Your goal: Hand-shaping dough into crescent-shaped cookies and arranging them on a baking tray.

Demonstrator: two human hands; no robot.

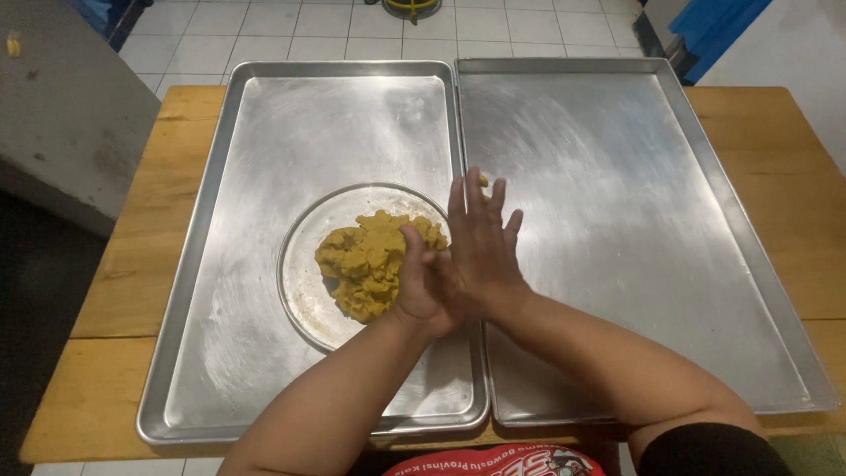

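My left hand (421, 286) and my right hand (480, 251) are pressed palm to palm over the seam between two metal trays, with the right hand lying over the left. A small yellow bit of dough (483, 181) peeks out at the fingertips, and whatever else lies between the palms is hidden. Just left of my hands, a lump of yellow-brown dough (368, 262) sits on a round metal plate (304, 291). The plate lies in the left baking tray (203, 264).
A second bare baking tray (634, 220) lies to the right, touching the left one. Both rest on a wooden table (145, 220). A grey block stands at the far left, with white floor tiles beyond the table and blue objects at the top corners.
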